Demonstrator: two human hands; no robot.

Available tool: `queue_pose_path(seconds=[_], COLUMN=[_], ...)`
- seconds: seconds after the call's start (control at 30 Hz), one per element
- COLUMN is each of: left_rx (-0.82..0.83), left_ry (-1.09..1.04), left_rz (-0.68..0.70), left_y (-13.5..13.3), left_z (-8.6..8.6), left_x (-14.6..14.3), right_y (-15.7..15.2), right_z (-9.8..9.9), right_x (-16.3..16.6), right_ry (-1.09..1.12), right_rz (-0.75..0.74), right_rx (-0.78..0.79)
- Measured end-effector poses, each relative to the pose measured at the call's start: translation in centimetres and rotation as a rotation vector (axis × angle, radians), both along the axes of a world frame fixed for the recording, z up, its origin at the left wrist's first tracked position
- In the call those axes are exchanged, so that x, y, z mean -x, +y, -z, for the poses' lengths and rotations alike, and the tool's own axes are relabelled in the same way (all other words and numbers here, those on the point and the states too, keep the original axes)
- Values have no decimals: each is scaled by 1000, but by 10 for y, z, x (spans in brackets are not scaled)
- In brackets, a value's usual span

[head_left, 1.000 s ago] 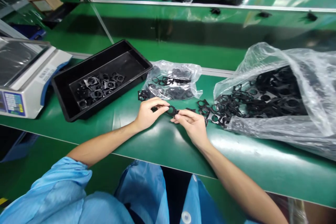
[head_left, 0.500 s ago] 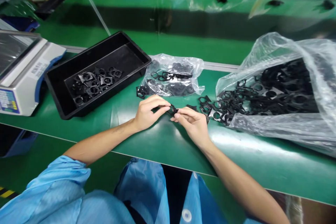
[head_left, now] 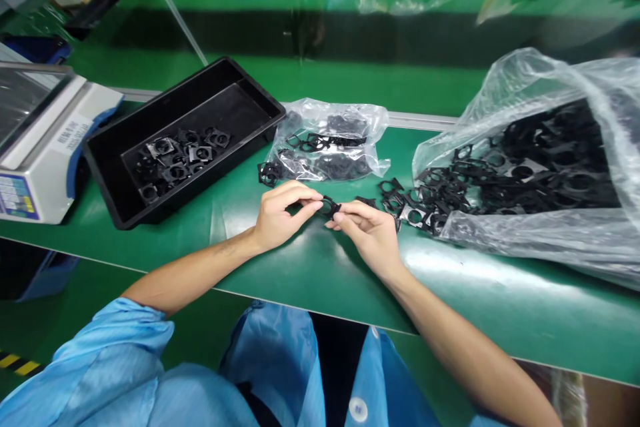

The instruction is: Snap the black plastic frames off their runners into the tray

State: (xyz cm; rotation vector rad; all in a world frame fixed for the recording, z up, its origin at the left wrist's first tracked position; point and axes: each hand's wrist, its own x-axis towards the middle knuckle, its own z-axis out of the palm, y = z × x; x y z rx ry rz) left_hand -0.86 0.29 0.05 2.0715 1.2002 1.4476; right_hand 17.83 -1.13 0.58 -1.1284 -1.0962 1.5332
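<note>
**Left hand** (head_left: 280, 210): Curling closed, with its fingertips pinching the left edge of a black moulded frame (head_left: 329, 207).

**Right hand** (head_left: 367, 233): Closing from the other side, with thumb and forefinger gripping the same piece at its right edge.

**Piece:** Hanging in the air just above the bench, between both hands, with its round opening partly showing past the fingers.

**Handling:** A light pinch at opposite edges looks like the sound hold here, keeping the thin frame steady and its opening in view.

**Nearby:** A loose heap of matching black frames (head_left: 407, 203) is spilling across the green bench mat (head_left: 310, 260) just beside the right hand, from a large clear plastic bag (head_left: 530, 90) packed with more.

**Beyond:** A smaller clear plastic bag (head_left: 327, 163) is lying ahead of the hands, holding further frames, with one black frame (head_left: 269, 174) resting against its near edge.

**Left side:** A black plastic tray (head_left: 155, 103) is holding a scattered layer of frames (head_left: 175, 163), standing between the hands and a white digital scale (head_left: 45, 173).

**Clothing:** Light-blue sleeves (head_left: 115, 340) are bunching above both forearms.
</note>
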Motion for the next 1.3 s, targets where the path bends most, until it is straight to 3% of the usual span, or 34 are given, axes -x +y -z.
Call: queue_pose_path(seconds=[0.57,0.83,0.97,1.13,1.3], left_rx=[-48,56,26,-87,-89], left_ry=[58,-33,-14,34,-11], left_rz=[8,65,52,78,55], left_y=[-1,-3,-4,-6,-7], left_z=[0,1,2,0,-1], left_x=[0,-1,-1,-2,-3], right_y=[0,-1,-2,-4,-5], right_z=[-2,1,0,-3,-7], right_x=[-1,-1,-1,-2,-6], right_ry=[32,19,-28,-214,-422], right_rz=[-12,-37,-41,3,31], right_rx=[1,-62,-86,-234,-471])
